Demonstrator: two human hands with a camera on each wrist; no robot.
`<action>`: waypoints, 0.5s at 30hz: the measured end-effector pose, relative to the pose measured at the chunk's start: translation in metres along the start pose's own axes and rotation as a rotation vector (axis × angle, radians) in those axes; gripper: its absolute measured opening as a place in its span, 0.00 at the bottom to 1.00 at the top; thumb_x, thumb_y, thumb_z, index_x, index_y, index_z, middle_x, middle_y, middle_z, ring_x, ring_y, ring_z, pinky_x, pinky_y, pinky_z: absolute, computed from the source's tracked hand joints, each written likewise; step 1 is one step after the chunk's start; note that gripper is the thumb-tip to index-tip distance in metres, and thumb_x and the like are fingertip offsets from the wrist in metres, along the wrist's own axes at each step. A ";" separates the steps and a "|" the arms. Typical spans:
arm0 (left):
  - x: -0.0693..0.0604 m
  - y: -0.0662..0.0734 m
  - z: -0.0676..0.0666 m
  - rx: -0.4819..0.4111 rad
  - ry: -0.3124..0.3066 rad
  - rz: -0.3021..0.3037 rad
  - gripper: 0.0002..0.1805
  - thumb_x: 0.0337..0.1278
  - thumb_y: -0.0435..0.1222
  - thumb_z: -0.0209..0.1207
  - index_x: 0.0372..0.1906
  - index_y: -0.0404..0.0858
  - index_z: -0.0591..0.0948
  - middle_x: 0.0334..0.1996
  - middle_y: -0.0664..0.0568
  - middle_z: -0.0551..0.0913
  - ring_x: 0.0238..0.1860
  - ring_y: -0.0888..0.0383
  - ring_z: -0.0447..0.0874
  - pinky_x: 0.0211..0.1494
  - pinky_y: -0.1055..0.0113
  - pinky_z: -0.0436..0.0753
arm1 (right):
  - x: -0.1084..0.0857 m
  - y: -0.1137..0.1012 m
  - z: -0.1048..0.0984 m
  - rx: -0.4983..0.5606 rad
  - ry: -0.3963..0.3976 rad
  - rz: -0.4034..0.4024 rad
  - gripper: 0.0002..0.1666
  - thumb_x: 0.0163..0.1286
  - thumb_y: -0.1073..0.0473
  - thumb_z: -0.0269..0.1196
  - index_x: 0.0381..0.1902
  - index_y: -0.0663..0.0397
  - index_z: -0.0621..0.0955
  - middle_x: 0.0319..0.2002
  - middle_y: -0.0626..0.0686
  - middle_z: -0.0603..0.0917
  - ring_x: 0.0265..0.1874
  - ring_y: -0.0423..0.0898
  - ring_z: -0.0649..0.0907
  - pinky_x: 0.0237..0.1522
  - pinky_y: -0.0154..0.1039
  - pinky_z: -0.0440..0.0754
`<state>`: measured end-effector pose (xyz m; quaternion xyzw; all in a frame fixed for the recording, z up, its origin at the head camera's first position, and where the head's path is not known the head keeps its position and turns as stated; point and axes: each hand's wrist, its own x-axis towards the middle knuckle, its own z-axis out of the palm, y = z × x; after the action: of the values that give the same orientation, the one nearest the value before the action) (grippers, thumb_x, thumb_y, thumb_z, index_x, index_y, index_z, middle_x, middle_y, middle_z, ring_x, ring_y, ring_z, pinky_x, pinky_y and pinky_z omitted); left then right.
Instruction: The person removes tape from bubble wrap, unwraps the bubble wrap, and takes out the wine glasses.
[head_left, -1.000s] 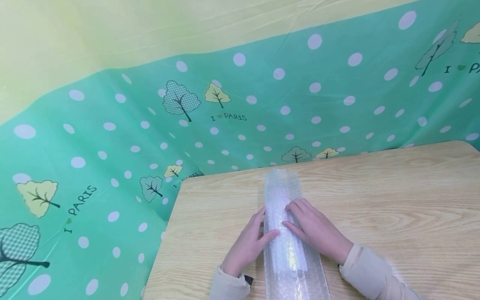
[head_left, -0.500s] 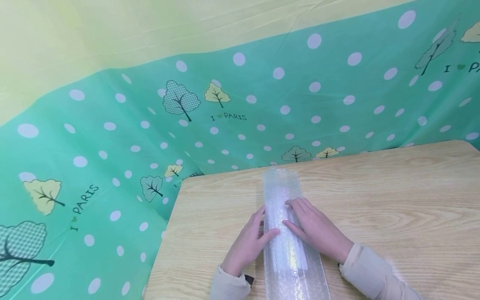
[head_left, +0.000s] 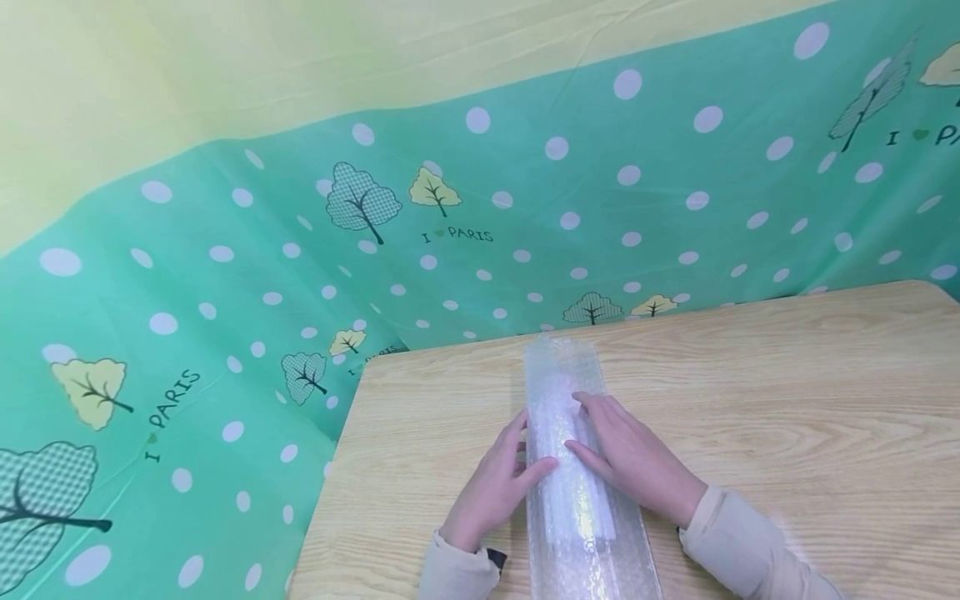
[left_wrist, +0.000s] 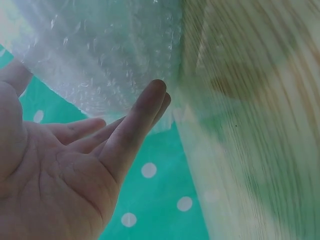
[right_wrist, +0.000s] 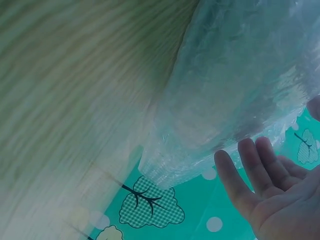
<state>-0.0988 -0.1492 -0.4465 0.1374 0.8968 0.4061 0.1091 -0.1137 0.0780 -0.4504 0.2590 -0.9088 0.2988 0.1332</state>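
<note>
A long bundle of clear bubble wrap (head_left: 573,508) lies lengthwise on the table, with something whitish showing through its layers. What is inside cannot be made out. My left hand (head_left: 491,483) rests against the bundle's left side, its thumb on top; in the left wrist view its fingers (left_wrist: 145,102) reach fairly straight along the wrap. From the right, my right hand (head_left: 637,454) lies over the bundle, thumb and fingertips on its upper face. The right wrist view shows that hand's fingers (right_wrist: 248,157) loosely extended beside the wrap (right_wrist: 225,90).
The wood-grain table (head_left: 787,400) extends far to the right, and its left edge is close to the left hand. Behind and to the left hangs a green curtain (head_left: 510,167) with white dots and printed trees. The bundle's far end nears the table's back edge.
My right fingertips have slid slightly farther up the wrap and straightened a little. The bundle's far end has shifted a touch to the left. My left hand stays nearly where it was.
</note>
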 end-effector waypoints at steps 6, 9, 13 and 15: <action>0.001 -0.003 -0.001 -0.070 -0.015 0.030 0.45 0.65 0.60 0.54 0.80 0.56 0.46 0.75 0.53 0.61 0.62 0.48 0.78 0.60 0.59 0.83 | -0.001 0.001 0.000 0.005 0.017 -0.009 0.35 0.71 0.48 0.63 0.66 0.63 0.68 0.53 0.57 0.77 0.53 0.50 0.80 0.58 0.49 0.82; 0.001 -0.002 -0.001 -0.071 -0.015 0.019 0.46 0.64 0.61 0.54 0.80 0.56 0.46 0.76 0.53 0.60 0.63 0.48 0.78 0.60 0.60 0.83 | -0.002 0.001 0.000 0.004 0.026 -0.021 0.34 0.70 0.49 0.63 0.65 0.63 0.68 0.53 0.56 0.77 0.53 0.49 0.80 0.58 0.48 0.82; -0.001 0.002 -0.001 -0.013 0.004 0.033 0.46 0.66 0.61 0.52 0.80 0.53 0.46 0.77 0.52 0.56 0.64 0.48 0.76 0.61 0.57 0.82 | -0.001 0.001 0.002 -0.006 0.027 -0.036 0.32 0.70 0.48 0.63 0.63 0.62 0.71 0.53 0.55 0.78 0.53 0.49 0.79 0.58 0.47 0.82; -0.002 0.004 0.000 0.037 0.018 0.040 0.46 0.67 0.62 0.49 0.80 0.51 0.46 0.78 0.51 0.55 0.64 0.48 0.76 0.63 0.53 0.81 | -0.001 0.002 0.002 -0.017 0.026 -0.047 0.31 0.71 0.48 0.62 0.63 0.61 0.71 0.52 0.55 0.78 0.53 0.48 0.79 0.58 0.46 0.82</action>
<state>-0.0965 -0.1471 -0.4430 0.1535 0.9023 0.3926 0.0906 -0.1143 0.0782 -0.4534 0.2750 -0.9031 0.2914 0.1544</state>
